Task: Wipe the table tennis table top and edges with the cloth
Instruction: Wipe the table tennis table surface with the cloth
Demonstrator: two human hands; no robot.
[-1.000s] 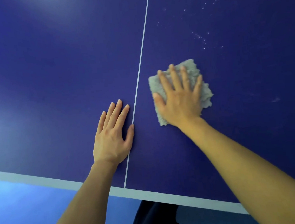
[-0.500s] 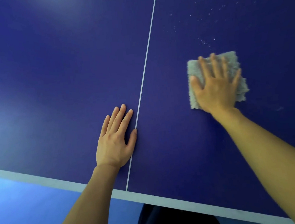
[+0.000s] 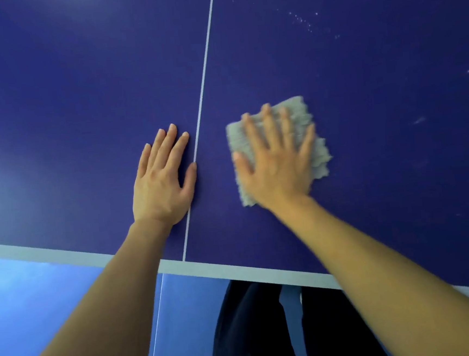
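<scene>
Two hands lay flat on the dark blue tabletop, as the head camera showed it. The left hand rested palm down with its fingers straight and close together, holding nothing, its thumb touching the thin white centre line. Just across that line, the right hand pressed down on the grey cloth, fingers spread and straight rather than curled round it; hand and cloth both looked blurred. The cloth lay flat on the tabletop to the right of the line, near the pale edge band, its ragged far and right sides showing past the fingers. Pale specks dotted the surface beyond the cloth and further right. Below the edge I could see blue floor and the person's dark trousers.
</scene>
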